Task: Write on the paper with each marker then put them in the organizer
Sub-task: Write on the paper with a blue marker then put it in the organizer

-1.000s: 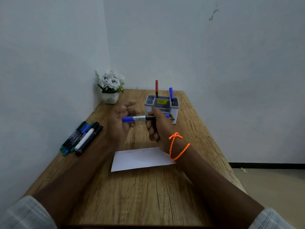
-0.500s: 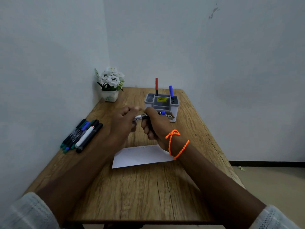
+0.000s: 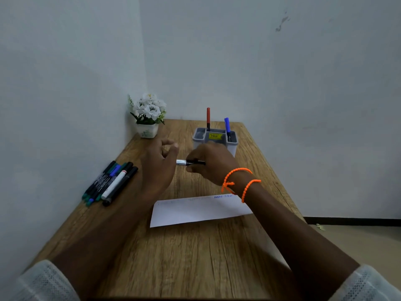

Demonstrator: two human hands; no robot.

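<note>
A marker with a silver and black barrel (image 3: 191,162) is held level above the wooden table, just in front of the grey organizer (image 3: 198,137). My right hand (image 3: 213,164) grips its barrel. My left hand (image 3: 158,168) is closed over its left end, hiding the blue cap. A red marker (image 3: 208,118) and a blue marker (image 3: 227,127) stand upright in the organizer. Below my hands lies the white paper (image 3: 195,211), with blue writing near its top right edge. Several more markers (image 3: 110,183) lie side by side at the left.
A small white pot of white flowers (image 3: 148,114) stands in the far left corner against the wall. Walls close off the table (image 3: 195,257) on the left and at the back. The table's right edge drops to the floor.
My left hand has gone from open beside the blue cap to closed over it. Both hands with the marker have shifted slightly forward, toward the organizer.
</note>
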